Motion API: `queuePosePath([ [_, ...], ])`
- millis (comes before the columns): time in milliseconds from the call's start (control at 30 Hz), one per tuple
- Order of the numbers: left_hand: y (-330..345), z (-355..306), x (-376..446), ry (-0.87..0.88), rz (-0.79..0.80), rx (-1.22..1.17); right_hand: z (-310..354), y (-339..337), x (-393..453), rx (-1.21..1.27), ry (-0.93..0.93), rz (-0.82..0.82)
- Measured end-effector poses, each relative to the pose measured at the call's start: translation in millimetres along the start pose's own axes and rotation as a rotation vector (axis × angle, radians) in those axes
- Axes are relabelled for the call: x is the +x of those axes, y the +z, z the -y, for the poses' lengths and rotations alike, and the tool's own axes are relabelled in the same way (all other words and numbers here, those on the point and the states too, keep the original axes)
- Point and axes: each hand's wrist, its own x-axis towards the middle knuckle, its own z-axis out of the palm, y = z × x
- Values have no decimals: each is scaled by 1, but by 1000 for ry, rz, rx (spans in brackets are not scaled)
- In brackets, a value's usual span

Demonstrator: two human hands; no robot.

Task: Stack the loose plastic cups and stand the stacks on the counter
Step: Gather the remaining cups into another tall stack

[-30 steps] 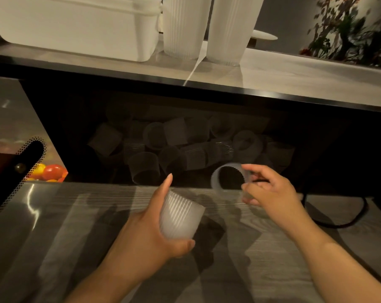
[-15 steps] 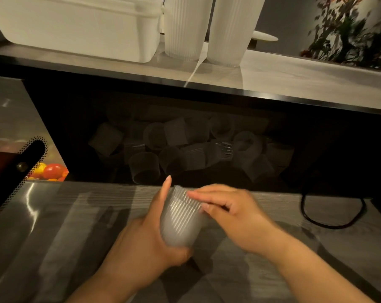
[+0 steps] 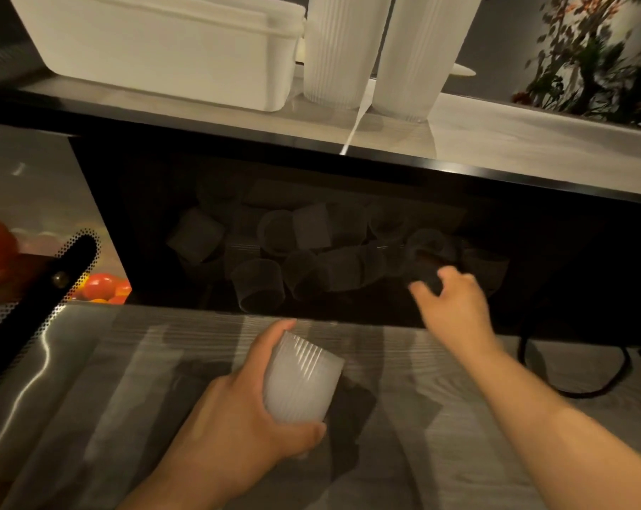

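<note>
At six o'clock, the left hand [image 3: 238, 421] wraps its fingers around a tilted stack [image 3: 301, 384], mouth turned toward two o'clock to take another. The right hand [image 3: 453, 303], fingers loosely spread and empty, reaches at two o'clock into the dark recess where loose cups [image 3: 311, 252] lie jumbled.

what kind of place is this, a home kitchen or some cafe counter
Likely a cafe or drinks counter, though I can't be sure: tall cup stacks stand on the upper counter, and many loose cups fill the dark shelf below.
</note>
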Motion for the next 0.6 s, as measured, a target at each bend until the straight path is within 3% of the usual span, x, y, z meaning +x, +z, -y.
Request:
queuePosePath([
  [67,-5,2,-2,-2,-8,19,0,-2,27,-68,102,-15],
  [233,-23,16,-5,-40,-32,-14,29,12,77,-302,-21,119],
  [467,-40,30,-10,-100,-31,36,79,32,90,-44,-37,361],
  [600,-41,35,-11,-101,-30,3,108,58,92,-55,-96,417],
])
